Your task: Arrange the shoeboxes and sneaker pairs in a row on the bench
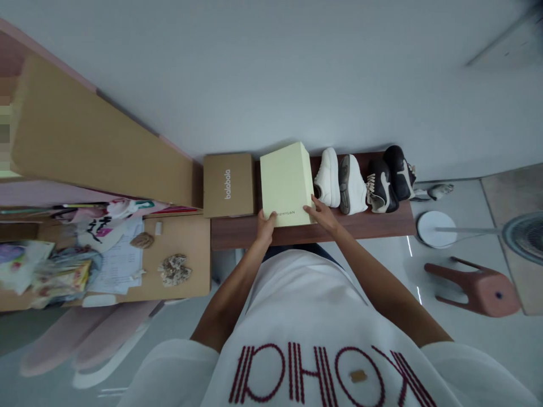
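Note:
A pale yellow shoebox [285, 178] with small dark lettering near its front edge is on the brown wooden shelf [237, 237], slightly askew. My left hand [266, 226] grips its front left corner, thumb on top. At the front right corner, my right hand [323, 216] holds the same box, fingers against its side. A brown "balabala" box [228, 185] lies just left of it. To the right stand a white shoe [328, 178] and its mate [353, 185], turned on its side with the sole showing. Past them are black shoes [382, 186] with white trim.
A desk [186, 243] on the left carries papers, a white cap [102, 232] and a patterned scrunchie [175, 269]. A tall cardboard-coloured panel [97, 135] rises behind it. On the right floor are a reddish stool [487, 291] and a standing fan [526, 237].

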A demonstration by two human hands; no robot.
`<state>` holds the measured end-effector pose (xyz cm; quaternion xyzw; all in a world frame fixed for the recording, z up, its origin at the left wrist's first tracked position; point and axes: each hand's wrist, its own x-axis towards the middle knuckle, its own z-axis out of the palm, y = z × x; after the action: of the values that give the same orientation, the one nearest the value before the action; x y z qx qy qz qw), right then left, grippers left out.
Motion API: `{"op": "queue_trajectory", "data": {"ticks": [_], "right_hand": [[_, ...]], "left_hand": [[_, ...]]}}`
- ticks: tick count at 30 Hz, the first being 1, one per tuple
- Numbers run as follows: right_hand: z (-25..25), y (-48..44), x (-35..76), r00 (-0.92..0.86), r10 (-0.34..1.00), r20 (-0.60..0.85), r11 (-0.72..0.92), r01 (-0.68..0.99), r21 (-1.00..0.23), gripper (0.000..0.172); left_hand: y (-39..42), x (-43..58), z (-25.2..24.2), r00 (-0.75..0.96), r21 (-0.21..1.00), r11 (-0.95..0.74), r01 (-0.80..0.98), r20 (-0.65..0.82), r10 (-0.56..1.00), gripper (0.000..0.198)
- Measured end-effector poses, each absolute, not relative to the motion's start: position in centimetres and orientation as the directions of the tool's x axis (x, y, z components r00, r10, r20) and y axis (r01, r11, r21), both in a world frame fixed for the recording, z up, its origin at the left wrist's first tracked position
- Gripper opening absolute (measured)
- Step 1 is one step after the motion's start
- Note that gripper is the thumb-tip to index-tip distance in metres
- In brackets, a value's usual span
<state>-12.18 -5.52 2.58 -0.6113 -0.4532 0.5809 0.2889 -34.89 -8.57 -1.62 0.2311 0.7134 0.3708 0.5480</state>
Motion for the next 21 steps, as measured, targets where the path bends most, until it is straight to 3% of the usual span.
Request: {"op": "queue_trajectory", "data": {"ticks": [5,10,14,21], "right_hand": [[1.8,-5.5,-12.9,-0.175,0.858,-0.483,-0.468,0.119,-0.875,0.084],[-0.2,-5.1,-13.3,-0.117,0.739,-0.664,-0.648,0.148,-0.747,0.072],[-1.5,-4.9,-13.8,-0.129,0.755,-0.643,-0.630,0.131,-0.765,0.064],[-2.5,-3.8,-14.4,-0.144,0.728,-0.670,-0.656,0.135,-0.743,0.063]], "left_hand": [[-8.8,-34.9,-1.0,-0.384,0.835,0.549,0.047,-0.492,0.781,0.055],[-7.8,-34.5,-0.6,-0.414,0.805,0.570,0.168,-0.467,0.781,0.064],[-7.7,-34.4,-0.9,-0.439,0.791,0.580,0.194,-0.459,0.773,0.064],[-7.3,-35.0,-1.4,-0.427,0.803,0.563,0.196,-0.448,0.786,0.065]]}}
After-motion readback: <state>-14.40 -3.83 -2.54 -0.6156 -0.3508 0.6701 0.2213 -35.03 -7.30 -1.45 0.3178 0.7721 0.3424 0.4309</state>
